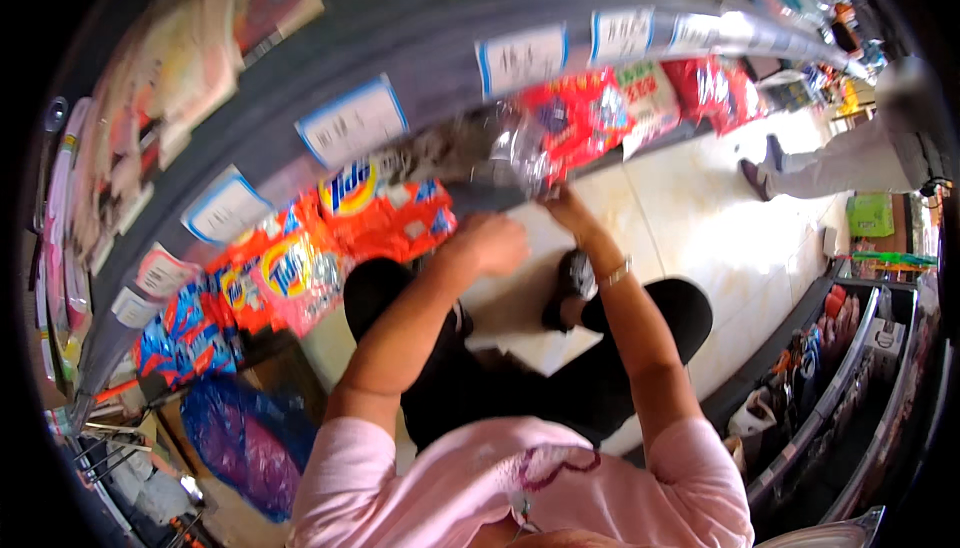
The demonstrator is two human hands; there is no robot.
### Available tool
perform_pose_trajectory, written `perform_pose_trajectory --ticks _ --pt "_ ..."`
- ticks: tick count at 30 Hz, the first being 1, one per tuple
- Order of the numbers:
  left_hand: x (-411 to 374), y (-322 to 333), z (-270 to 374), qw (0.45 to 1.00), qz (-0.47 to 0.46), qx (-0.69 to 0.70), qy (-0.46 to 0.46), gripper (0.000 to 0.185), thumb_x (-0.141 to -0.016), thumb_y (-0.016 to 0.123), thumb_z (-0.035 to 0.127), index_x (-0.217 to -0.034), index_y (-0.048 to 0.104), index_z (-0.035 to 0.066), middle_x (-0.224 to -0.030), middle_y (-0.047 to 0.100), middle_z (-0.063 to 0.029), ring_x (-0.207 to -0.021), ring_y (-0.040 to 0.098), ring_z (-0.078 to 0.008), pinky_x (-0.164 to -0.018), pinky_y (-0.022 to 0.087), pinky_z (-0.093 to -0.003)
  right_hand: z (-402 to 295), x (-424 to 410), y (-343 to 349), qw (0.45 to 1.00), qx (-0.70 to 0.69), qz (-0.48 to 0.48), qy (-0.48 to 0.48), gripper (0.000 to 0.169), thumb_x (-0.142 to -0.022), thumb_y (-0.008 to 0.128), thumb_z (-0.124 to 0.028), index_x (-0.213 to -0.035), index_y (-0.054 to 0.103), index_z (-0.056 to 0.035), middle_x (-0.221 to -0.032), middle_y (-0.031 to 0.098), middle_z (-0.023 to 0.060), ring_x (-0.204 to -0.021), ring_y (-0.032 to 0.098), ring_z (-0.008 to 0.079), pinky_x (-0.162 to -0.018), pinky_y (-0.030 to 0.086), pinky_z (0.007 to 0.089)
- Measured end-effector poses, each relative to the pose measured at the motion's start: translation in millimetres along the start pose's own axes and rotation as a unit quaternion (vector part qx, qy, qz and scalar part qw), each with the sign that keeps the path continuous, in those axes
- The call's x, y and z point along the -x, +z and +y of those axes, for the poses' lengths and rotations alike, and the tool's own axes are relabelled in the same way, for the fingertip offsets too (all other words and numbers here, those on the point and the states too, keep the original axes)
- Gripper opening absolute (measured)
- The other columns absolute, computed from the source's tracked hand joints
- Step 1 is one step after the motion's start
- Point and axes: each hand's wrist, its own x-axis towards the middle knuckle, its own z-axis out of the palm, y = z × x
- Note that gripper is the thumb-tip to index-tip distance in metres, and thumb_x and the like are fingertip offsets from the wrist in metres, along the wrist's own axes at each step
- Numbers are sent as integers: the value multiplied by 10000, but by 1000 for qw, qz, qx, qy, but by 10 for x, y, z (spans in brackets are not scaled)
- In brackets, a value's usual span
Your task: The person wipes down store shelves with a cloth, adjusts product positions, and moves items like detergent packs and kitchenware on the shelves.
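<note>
My left hand (491,243) is in front of the low shelf, its fingers curled and blurred, and whether it holds anything is hidden. To its left lie orange Tide detergent bags (390,222), with another Tide bag (289,270) nearer the shelf's left end. My right hand (568,210), with a bracelet on the wrist, reaches to the shelf edge. Its fingertips are at the lower edge of a clear plastic package (517,147), and I cannot tell whether they grip it. Just beyond is a red detergent bag (581,117).
Price tags (352,120) line the grey shelf edge (435,83) above. Blue-and-red bags (191,334) and a blue plastic bag (244,443) are at left. Another person's legs (832,162) stand on the tiled floor (675,210) at right. A shelf rack (817,398) holds goods behind my right arm.
</note>
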Motion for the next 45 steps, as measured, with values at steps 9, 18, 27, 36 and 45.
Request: perform_pose_trajectory --ticks 9,18,27,36,45 --pt "-79 105 25 997 32 -44 -56 325 -872 520 327 -930 689 55 -978 682 -139 -932 654 -309 -767 513 -468 -2608 1106 -543 959 -16 -231 -165 300 -968 471 -123 -1234 514 10 -1094 617 130 -1024 582 172 -904 464 303" --pt "-151 151 -38 998 42 -34 -42 369 -871 525 336 -1059 609 31 -992 670 -168 -928 650 -332 -759 507 -494 -4338 1209 -830 613 367 339 -612 357 -785 691 -136 -1114 593 -37 -1150 581 135 -1060 547 272 -907 410 368" --pt "-126 146 -140 998 46 9 -47 387 -864 526 340 -1075 579 19 -1012 644 -222 -966 615 -380 -799 479 -525 -4829 840 -516 654 479 158 -564 386 -819 636 -419 -944 645 -54 -892 603 130 -839 607 306 -707 485 364" --pt "-130 193 -230 996 79 18 -26 368 -854 537 323 -1023 590 1 -973 651 -225 -934 620 -392 -805 484 -500 -4820 681 -461 481 500 246 -677 279 -762 700 -331 -676 612 -80 -678 509 46 -647 514 240 -578 444 353" --pt "-70 132 -229 995 87 21 -43 342 -847 545 301 -1018 636 19 -1021 651 -201 -973 625 -350 -810 496 -488 -4824 803 -489 455 499 262 -690 300 -721 742 -308 -620 587 -72 -693 494 53 -644 494 240 -580 386 349"
